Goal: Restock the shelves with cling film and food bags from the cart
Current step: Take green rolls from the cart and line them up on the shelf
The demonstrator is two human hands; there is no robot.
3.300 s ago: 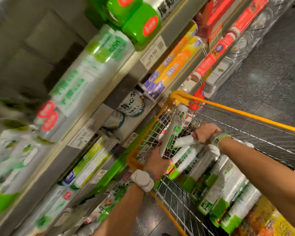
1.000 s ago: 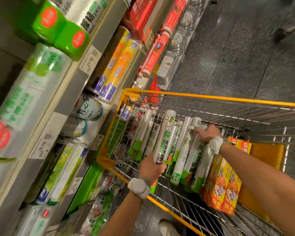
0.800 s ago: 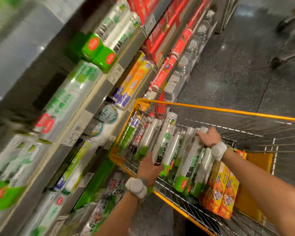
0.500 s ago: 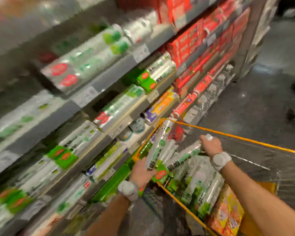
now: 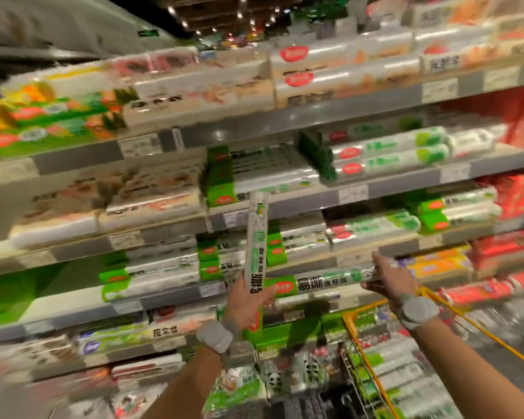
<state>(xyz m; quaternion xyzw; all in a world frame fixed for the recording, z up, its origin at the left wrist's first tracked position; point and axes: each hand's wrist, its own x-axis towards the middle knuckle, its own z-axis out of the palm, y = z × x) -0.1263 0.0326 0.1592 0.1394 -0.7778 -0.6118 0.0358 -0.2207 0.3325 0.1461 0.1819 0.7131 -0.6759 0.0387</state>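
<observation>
Two cling-film rolls were held at centre frame; the left hand (image 5: 248, 300) curled round the upright roll (image 5: 256, 237); the right hand (image 5: 389, 278) gripped the end of the level roll (image 5: 318, 284). One yellow cart (image 5: 363, 307) sat at lower right.

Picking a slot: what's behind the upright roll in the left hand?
Grey shelf edges and stacked green-ended rolls show either side of the upright roll in the left hand. Whatever sits directly behind it is covered.
</observation>
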